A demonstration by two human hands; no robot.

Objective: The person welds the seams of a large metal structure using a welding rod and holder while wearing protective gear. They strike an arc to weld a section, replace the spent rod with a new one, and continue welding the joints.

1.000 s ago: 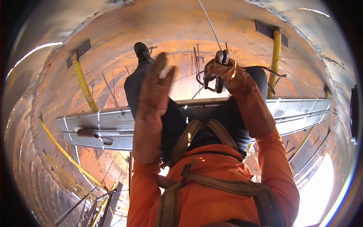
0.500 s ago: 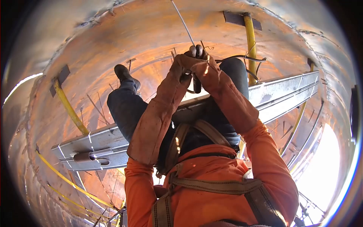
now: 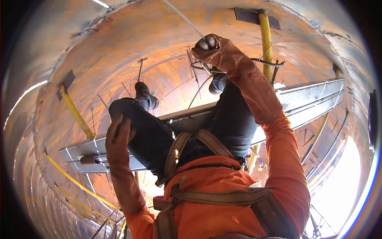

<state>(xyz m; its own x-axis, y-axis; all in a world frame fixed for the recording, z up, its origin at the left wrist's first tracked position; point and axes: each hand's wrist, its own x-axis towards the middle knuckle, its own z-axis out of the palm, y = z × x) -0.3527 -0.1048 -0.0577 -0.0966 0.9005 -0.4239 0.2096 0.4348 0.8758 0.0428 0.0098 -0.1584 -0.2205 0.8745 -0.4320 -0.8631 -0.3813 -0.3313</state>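
Observation:
My right hand [image 3: 227, 53], in a brown leather welding glove, is raised in front of me and closed around a welding electrode holder [image 3: 207, 43]. A long thin grey electrode [image 3: 183, 18] points up and left from it. Most of the holder's body is hidden in the glove. My left hand [image 3: 118, 133], gloved too and somewhat blurred, is beside my left thigh, with its fingers extended and nothing visible in them. Close to it, a brown tube with a bundle of thin rods [image 3: 93, 159] lies on the metal plank [image 3: 310, 99].
Yellow posts [image 3: 266, 44] with dark plates stand against the curved rusty metal wall [image 3: 159, 30]. A black cable [image 3: 268, 63] loops near my right forearm. Several thin rods stick up from the surface below. Bright light enters through an opening [image 3: 338, 179] at lower right.
My hands have come apart. The left has swung down and left to beside my thigh; the right has lifted slightly with the electrode holder. My legs have shifted.

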